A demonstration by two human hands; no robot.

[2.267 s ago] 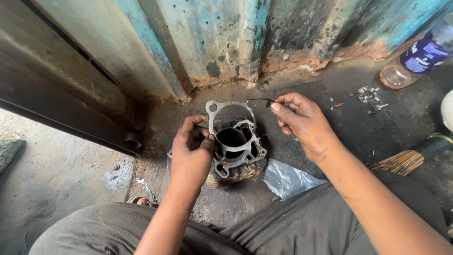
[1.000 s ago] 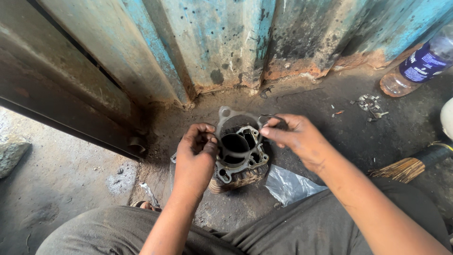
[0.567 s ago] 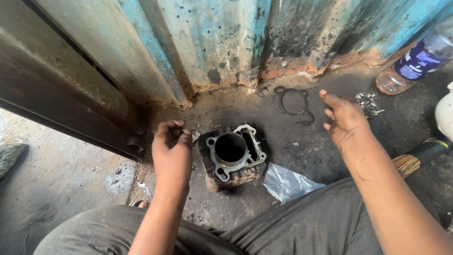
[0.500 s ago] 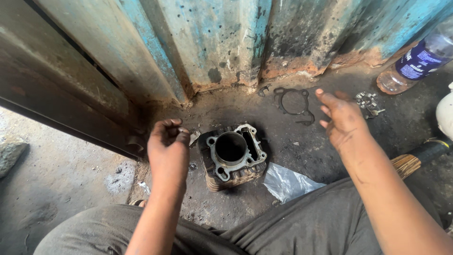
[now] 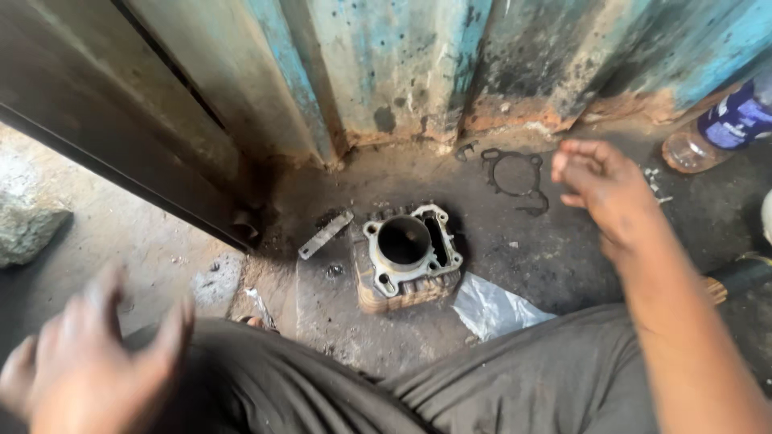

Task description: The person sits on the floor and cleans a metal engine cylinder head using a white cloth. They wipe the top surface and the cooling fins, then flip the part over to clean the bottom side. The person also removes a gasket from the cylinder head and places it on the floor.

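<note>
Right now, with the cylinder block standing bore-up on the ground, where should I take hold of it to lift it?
Probably grip the cylinder block by its finned sides, coming straight down from above with fingers on the left and right flanks. It stands upright with the flat top face and open bore up, and both flanks look free; the plastic bag lies just off its lower right.

A clear plastic bottle was seen lying on its side at the far right, against the foot of the rusty blue metal wall, with a blue label wrapped around its middle. A crumpled clear plastic bag was seen lying on the dirty floor just right of the metal engine cylinder block. No signs or screens were seen.
</note>
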